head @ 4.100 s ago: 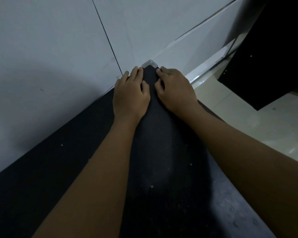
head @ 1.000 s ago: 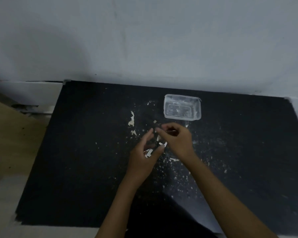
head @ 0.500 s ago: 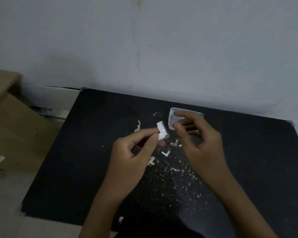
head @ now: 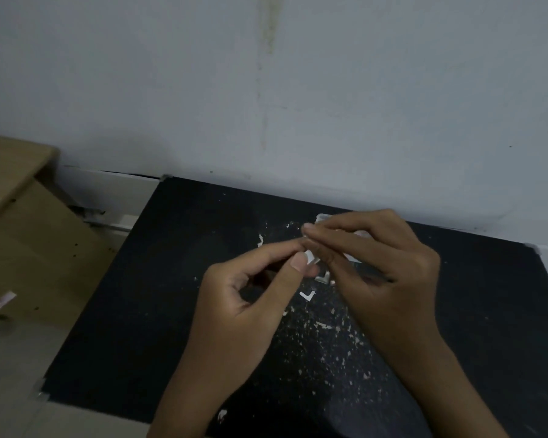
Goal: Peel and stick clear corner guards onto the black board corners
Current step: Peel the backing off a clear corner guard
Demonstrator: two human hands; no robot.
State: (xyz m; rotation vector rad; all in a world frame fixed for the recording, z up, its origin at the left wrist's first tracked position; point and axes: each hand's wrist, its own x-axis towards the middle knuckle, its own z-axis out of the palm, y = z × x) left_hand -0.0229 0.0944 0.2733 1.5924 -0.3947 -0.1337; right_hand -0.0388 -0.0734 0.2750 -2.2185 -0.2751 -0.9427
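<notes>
above the middle of a black board (head: pixel 140 311) laid on the floor against a pale wall (head: pixel 298 90), a person held a small clear corner guard (head: pixel 311 257) between both hands. the left hand (head: pixel 247 298) pinched the guard between thumb and forefinger, the other fingers curled loosely under the palm, apparently to keep the piece steady and lifted off the board. the right hand (head: pixel 377 267) met it from the other side, thumb and forefinger tips pressed together at the guard's edge, the remaining fingers bent and fanned behind; that grip looked like an attempt to catch the backing paper and peel it away. both wrists were raised and angled inward, forearms coming up from the bottom of the view.

a clear plastic tub (head: pixel 321 219), mostly hidden behind the right hand, sat on the board near the wall, likely kept close as the supply of guards. another small clear piece (head: pixel 324 277) and a white l-shaped strip of backing (head: pixel 307 295) lay just below the hands, among scattered white paper scraps (head: pixel 329 336). guards appeared already stuck on the far left corner (head: pixel 166 177), far right corner (head: pixel 531 247) and near left corner (head: pixel 41 395). a cardboard box (head: pixel 23 241) stood to the left.
</notes>
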